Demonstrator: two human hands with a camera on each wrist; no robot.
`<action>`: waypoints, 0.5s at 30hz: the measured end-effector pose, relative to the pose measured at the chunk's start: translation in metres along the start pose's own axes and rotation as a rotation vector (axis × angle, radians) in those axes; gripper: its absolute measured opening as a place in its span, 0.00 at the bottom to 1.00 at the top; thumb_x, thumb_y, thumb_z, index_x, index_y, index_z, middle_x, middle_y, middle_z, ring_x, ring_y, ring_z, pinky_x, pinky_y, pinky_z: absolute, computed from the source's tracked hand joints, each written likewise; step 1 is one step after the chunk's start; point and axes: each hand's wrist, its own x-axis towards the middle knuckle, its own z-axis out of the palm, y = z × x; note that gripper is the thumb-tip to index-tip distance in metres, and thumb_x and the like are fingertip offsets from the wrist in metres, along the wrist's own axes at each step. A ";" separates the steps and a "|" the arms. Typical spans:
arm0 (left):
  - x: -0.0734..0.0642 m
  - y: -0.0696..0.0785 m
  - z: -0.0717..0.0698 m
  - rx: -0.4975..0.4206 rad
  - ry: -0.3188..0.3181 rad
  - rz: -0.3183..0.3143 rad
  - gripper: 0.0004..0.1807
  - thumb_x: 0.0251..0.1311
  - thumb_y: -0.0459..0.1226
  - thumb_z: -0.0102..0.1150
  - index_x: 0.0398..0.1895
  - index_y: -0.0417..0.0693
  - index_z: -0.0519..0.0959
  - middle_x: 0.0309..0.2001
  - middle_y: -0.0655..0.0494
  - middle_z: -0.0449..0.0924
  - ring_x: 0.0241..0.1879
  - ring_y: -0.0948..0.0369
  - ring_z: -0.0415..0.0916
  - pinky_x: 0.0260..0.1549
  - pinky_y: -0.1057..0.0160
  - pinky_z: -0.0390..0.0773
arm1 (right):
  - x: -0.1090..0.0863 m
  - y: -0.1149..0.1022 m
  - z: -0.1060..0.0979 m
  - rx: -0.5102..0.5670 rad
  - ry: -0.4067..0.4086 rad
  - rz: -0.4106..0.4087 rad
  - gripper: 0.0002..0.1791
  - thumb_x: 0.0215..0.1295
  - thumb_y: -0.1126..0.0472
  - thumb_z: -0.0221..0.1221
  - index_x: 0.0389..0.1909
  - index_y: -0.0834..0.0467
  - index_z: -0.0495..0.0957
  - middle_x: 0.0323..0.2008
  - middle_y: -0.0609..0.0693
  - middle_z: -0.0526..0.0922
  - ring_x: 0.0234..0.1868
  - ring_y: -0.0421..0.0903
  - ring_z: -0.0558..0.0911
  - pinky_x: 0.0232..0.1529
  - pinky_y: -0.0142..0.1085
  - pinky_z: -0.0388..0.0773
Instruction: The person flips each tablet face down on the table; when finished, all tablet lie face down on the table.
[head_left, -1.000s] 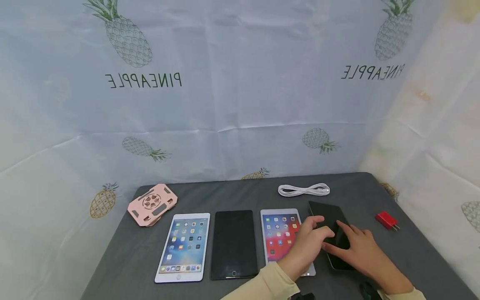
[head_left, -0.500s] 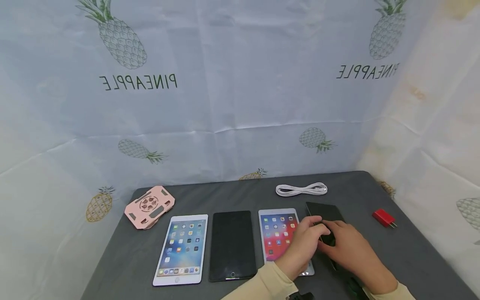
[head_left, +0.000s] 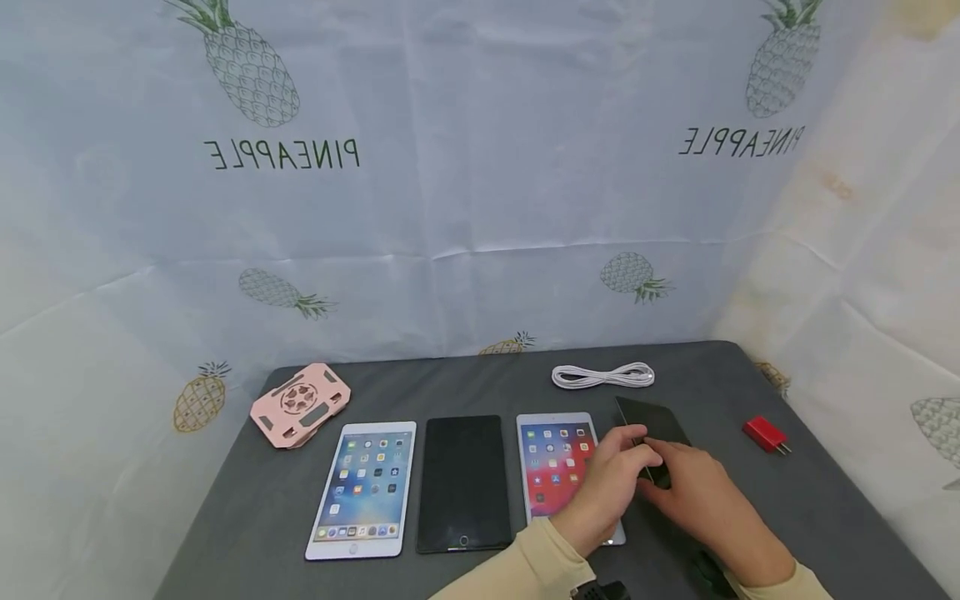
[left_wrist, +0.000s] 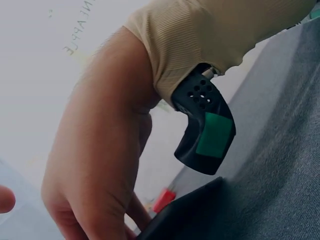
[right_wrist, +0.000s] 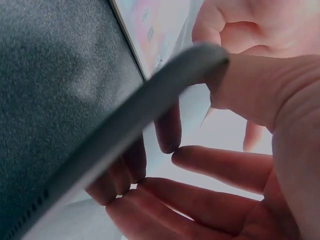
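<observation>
Nearest: ribbed beige sleeves (head_left: 528,562) from desk's near edge; L wrist carries blk molded mount (left_wrist: 192,145) w/ green patch.

Next, L hand (head_left: 609,482) + R hand (head_left: 697,487), close together at tilted blk tablet (head_left: 652,415), R half of desk. Key relation: tablet right under/just beyond fingertips, long axis approx near-far, far end slanting L; L long edge raised off desk, R side lower, glossy face turned R (mirrors fingers in R wrist view). R hand grips it: thumb at edge, fingertips on face; covers more of it than L. L hand pinches raised L edge w/ thumb + index, exact contact partly hid.

Same row, going L: white tablet w/ red-blue screen (head_left: 555,467), lit, partly under L forearm; flat blk tablet (head_left: 463,483), dark glass, round btn; white tablet w/ blue screen (head_left: 363,487), lit. All flat, rounded-corner slabs, long axes approx near-far.

R edge: red charger (head_left: 765,433), glossy block, metal prongs. Far L corner: pink case (head_left: 300,407), matte, chamfered corners, round cutout pattern. Far edge: white cable (head_left: 602,376), smooth, bundled flat. Desk (head_left: 450,387) = dk gray woven cloth. Behind: creased pineapple-print curtain (head_left: 480,183).
</observation>
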 end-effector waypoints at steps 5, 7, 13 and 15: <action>0.000 0.000 0.003 -0.006 0.002 0.025 0.25 0.59 0.33 0.62 0.63 0.47 0.80 0.57 0.50 0.80 0.53 0.61 0.75 0.61 0.53 0.78 | -0.002 0.000 -0.002 0.012 0.023 -0.007 0.28 0.57 0.59 0.78 0.57 0.65 0.84 0.48 0.60 0.91 0.45 0.59 0.90 0.48 0.62 0.86; 0.001 0.001 0.003 -0.009 0.003 0.023 0.25 0.59 0.33 0.62 0.63 0.49 0.80 0.57 0.50 0.80 0.54 0.61 0.75 0.61 0.54 0.77 | -0.002 0.000 -0.004 0.010 0.031 -0.011 0.27 0.57 0.60 0.78 0.57 0.65 0.84 0.48 0.59 0.91 0.45 0.58 0.90 0.47 0.61 0.86; 0.002 0.001 0.003 0.015 0.001 0.009 0.26 0.61 0.34 0.62 0.65 0.52 0.79 0.63 0.51 0.79 0.60 0.59 0.74 0.66 0.49 0.76 | -0.002 -0.001 -0.009 0.001 0.038 -0.013 0.28 0.60 0.63 0.75 0.60 0.68 0.83 0.52 0.64 0.90 0.48 0.61 0.90 0.48 0.61 0.86; 0.001 0.001 0.003 0.032 -0.002 0.003 0.26 0.61 0.34 0.63 0.64 0.54 0.79 0.64 0.52 0.79 0.61 0.58 0.75 0.67 0.47 0.77 | -0.004 0.000 -0.009 0.004 0.046 -0.008 0.28 0.60 0.63 0.74 0.60 0.69 0.83 0.52 0.65 0.90 0.49 0.62 0.90 0.48 0.62 0.86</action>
